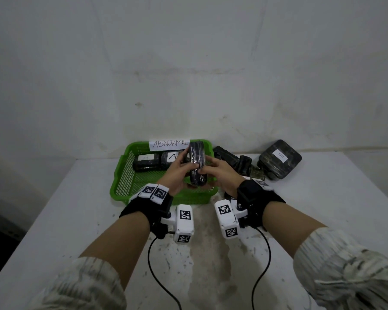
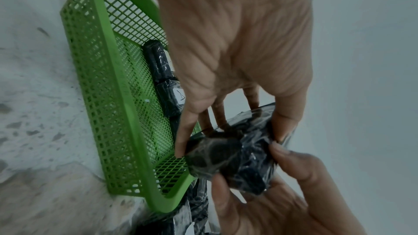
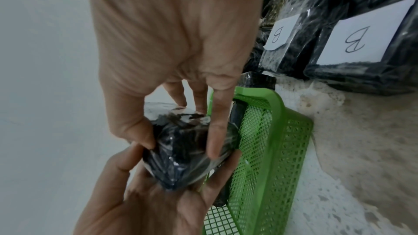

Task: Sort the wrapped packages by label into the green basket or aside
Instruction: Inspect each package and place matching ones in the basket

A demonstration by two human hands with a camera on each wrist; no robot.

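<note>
A dark plastic-wrapped package [image 1: 197, 165] stands on end above the green basket [image 1: 123, 173], gripped between both hands. My left hand [image 1: 177, 173] wraps it from the left, my right hand [image 1: 217, 173] from the right. Its label is hidden. The left wrist view shows my left hand [image 2: 226, 137] curled round the package [image 2: 228, 158]. The right wrist view shows my right hand [image 3: 181, 131] pinching the package [image 3: 185, 155]. Two packages labelled A [image 1: 146, 162] [image 1: 171, 158] lie at the basket's back. A paper sign reading ABNORMAL [image 1: 169, 143] sits on its far rim.
Packages labelled B [image 1: 279, 158] [image 3: 353, 42] [image 3: 280, 35] lie heaped on the white table [image 1: 76, 220] right of the basket, against the wall. Two cables trail from the wrist cameras toward the table's front edge.
</note>
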